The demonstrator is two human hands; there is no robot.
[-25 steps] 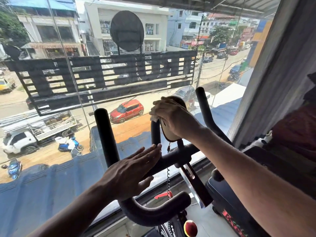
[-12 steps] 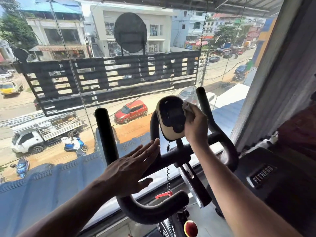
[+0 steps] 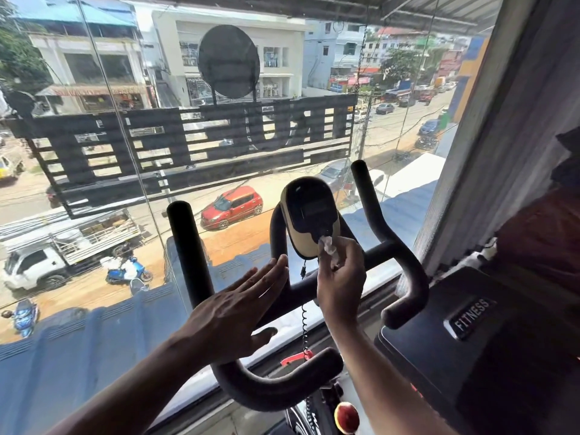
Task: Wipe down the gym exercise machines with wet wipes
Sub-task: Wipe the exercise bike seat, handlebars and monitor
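An exercise bike's black handlebars (image 3: 188, 246) rise in front of a big window. Its oval console (image 3: 309, 215), black face with a cream rim, sits between the bars. My right hand (image 3: 340, 277) pinches a crumpled white wet wipe (image 3: 328, 246) and presses it against the console's lower right edge. My left hand (image 3: 232, 309) is held flat with straight fingers against the left handlebar loop, fingertips near the console's stem.
A coiled cable (image 3: 303, 328) hangs below the console. A red knob (image 3: 346, 417) and a red lever (image 3: 296, 357) sit lower on the bike. A black machine labelled FITNESS (image 3: 470, 315) stands close at the right. The window glass (image 3: 94, 215) lies just behind the handlebars.
My right hand with the wipe has moved from the console's top, across its right side, down to its lower right edge. My left hand has stayed flat in about the same place.
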